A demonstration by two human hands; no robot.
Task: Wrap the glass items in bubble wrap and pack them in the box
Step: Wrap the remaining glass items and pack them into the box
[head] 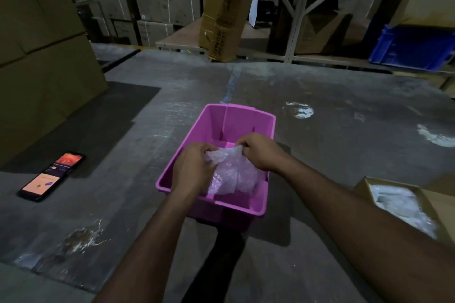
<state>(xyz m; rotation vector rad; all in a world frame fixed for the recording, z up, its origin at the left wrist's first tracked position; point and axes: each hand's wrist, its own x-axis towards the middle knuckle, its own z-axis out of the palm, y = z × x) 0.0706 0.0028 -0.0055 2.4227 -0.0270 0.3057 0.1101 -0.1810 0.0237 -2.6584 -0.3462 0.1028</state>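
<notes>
A bundle (232, 172) of bubble wrap sits inside a pink box (246, 118) on the concrete floor (344, 155), its contents hidden. The left hand (192, 167) and the right hand (261, 152) each pinch the bundle's top edge with curled fingers. Left of the left hand lies a lit phone (51, 176); right of the right hand stands an open carton (364, 186) of wrap.

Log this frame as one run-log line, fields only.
stage: packing | left hand: grips bubble-wrapped bundle | right hand: pinches its top | bundle: inside pink bin | contents: hidden
</notes>
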